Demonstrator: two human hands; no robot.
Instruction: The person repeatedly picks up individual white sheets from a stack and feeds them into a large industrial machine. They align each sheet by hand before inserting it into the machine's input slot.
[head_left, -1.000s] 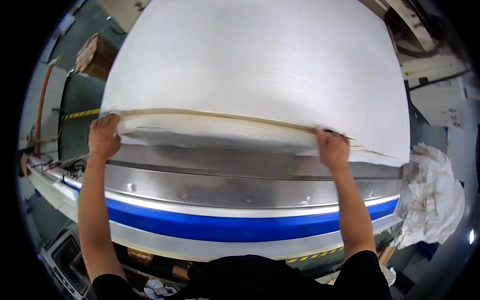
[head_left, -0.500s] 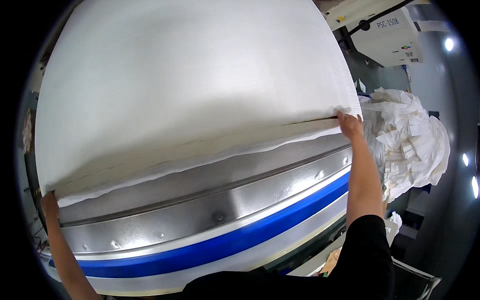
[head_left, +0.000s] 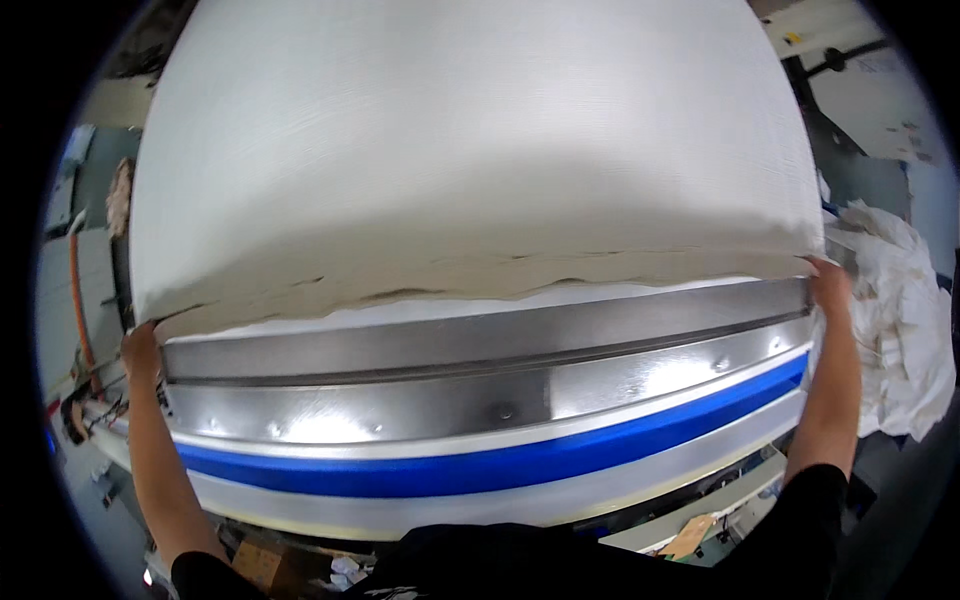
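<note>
A wide white cloth (head_left: 480,130), apparently in several layers, spreads across the surface before me. Its near edge is wavy, with dark gaps between the layers. My left hand (head_left: 141,350) has its fingers closed on the near left corner of the cloth. At the near right corner, my right hand (head_left: 830,285) pinches the same edge, its fingertips partly hidden. Both arms are stretched wide apart. Below the edge, between my hands, runs a bare steel strip (head_left: 480,345) with a lower, shinier riveted part.
A blue band (head_left: 480,472) crosses in front of me below the steel. Crumpled white cloth (head_left: 895,320) is heaped at the right. A white machine (head_left: 880,105) stands at the far right. An orange pole (head_left: 78,300) and a cardboard box (head_left: 255,565) are on the left.
My view has turned, so the cloth's edge looks more level and sits further right. Both hands keep hold of the corners. More dark gaps show along the layered edge.
</note>
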